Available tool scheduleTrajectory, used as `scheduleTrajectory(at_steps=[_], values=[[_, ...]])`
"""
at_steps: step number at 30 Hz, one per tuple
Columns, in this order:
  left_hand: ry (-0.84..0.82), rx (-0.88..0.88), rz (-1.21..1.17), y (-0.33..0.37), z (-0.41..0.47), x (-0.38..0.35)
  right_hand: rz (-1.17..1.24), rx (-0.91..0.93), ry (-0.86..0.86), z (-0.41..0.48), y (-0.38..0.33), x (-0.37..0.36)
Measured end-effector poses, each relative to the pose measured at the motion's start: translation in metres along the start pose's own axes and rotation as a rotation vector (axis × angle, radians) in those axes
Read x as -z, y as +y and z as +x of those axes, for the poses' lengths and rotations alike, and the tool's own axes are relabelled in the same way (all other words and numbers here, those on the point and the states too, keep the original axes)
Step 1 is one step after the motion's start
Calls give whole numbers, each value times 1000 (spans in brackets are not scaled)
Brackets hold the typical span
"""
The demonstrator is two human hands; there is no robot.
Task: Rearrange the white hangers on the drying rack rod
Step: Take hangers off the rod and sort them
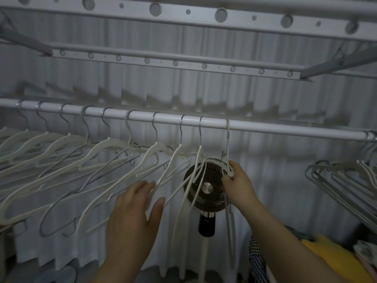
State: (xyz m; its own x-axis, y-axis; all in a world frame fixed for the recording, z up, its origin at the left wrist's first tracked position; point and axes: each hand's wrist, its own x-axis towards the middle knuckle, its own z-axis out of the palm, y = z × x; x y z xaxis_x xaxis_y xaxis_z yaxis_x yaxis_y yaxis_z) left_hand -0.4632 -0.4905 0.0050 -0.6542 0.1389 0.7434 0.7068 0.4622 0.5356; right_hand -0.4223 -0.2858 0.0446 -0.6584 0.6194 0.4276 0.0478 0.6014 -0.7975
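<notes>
Left hand (132, 217) reaches up nearest, fingers straight and thumb spread wide, its fingertips against a sloping arm in the row of white hangers (106, 146). Above the fingers, the drying rack rod (285, 128) carries that row by metal hooks. Right hand (238, 184) curls its fingers round the last hanger (227, 135), hooked on the rod just right of the row — a round fan (206, 188) stands behind it, left of those fingers.
</notes>
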Motion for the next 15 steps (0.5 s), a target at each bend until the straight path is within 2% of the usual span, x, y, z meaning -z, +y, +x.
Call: scheduleTrajectory(at_steps=[3,5,7,10,15], values=[[-13,-151,3,15,0,3,11,-2,10,0,1,3],[-55,-186,-13,25,-1,0,8,-4,11,-1,1,5],[-131,-133,-24,31,-4,-9,-7,-5,2,-2,1,7],[-147,-105,36,27,-5,-22,-18,-11,-20,-3,0,8],[-234,44,64,14,-3,-33,15,-6,-34,-3,-1,9]])
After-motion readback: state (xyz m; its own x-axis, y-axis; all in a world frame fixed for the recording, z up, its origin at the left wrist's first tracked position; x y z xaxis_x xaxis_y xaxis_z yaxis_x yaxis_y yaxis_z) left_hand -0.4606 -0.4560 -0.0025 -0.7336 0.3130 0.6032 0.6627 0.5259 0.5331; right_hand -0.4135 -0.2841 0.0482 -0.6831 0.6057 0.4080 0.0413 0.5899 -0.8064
